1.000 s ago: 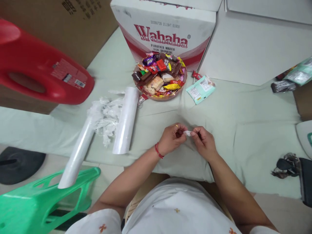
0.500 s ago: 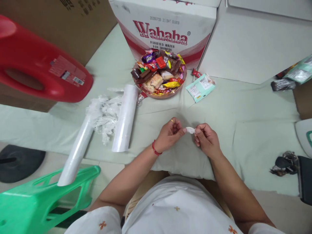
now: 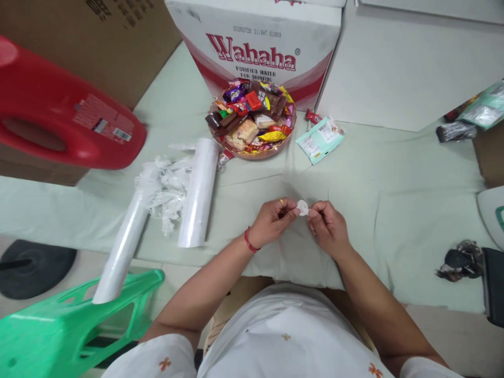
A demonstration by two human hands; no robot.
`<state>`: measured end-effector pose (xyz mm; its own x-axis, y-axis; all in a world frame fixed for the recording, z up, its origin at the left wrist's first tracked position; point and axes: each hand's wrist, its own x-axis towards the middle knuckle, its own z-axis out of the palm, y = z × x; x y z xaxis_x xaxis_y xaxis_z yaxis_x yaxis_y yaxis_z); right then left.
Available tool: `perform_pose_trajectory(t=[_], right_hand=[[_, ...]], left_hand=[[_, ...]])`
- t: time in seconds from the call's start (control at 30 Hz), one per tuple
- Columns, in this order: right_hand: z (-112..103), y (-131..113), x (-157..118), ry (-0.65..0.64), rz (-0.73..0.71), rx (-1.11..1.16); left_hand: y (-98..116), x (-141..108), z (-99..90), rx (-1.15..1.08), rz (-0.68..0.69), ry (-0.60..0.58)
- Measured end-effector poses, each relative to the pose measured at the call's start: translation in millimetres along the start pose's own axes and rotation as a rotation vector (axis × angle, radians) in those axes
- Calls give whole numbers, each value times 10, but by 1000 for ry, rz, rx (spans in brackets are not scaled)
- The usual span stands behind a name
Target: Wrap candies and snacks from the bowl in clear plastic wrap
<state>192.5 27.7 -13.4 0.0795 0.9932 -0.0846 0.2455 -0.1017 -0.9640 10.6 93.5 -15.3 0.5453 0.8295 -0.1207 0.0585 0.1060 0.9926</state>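
Note:
A small, thin white piece [image 3: 302, 207] is stretched between my two hands above the cloth-covered table; it looks like film or tissue, but I cannot make out its kind. The thumb and index finger of my left hand [image 3: 276, 218] pinch its left edge. At its lower right edge, my right hand [image 3: 328, 227] grips it the same way, the other fingers curled in. Beyond the hands stands a bowl of wrapped sweets [image 3: 252, 126]. A pale green packet [image 3: 321, 140] lies to the bowl's right.
To the left are two plastic film rolls [image 3: 199, 194] with crumpled film [image 3: 167, 191], a red jug [image 3: 74, 115] and a green stool [image 3: 79, 315]. A Wahaha carton [image 3: 255, 47] and a white box [image 3: 394, 68] line the back. Keys [image 3: 460, 261] lie at right.
The white piece has turned and opened from a narrow strip to a rounder, flatter shape. My hands have shifted slightly left, both still pinching it; the view has shifted a little.

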Motion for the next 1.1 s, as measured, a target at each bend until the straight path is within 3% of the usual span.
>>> perform_pose_trajectory(t=[0.2,0.37,0.43,0.53,0.6,0.83,0.93,1.1], right_hand=[[-149,32,114,202,132,324],[-191,0,119,190,55,414],[-171,-21,111,118,37,416],[-147,-51,84,3,111,310],[-174,-71,35,33,162,242],[-493,-194,-261,254,202,262],[-460,-270,-318,220,247,415],[-220,-311,-331,62,307,566]], left_hand=[[-75,13,-59,-120,50,103],[-69,12,-44,39,162,50],[-33,7,-26,133,227,36],[13,-2,-4,207,305,-40],[17,-4,-10,196,321,-63],[-42,1,-128,-180,183,159],[30,-28,-41,-213,166,59],[183,-77,221,-265,-8,-168]])
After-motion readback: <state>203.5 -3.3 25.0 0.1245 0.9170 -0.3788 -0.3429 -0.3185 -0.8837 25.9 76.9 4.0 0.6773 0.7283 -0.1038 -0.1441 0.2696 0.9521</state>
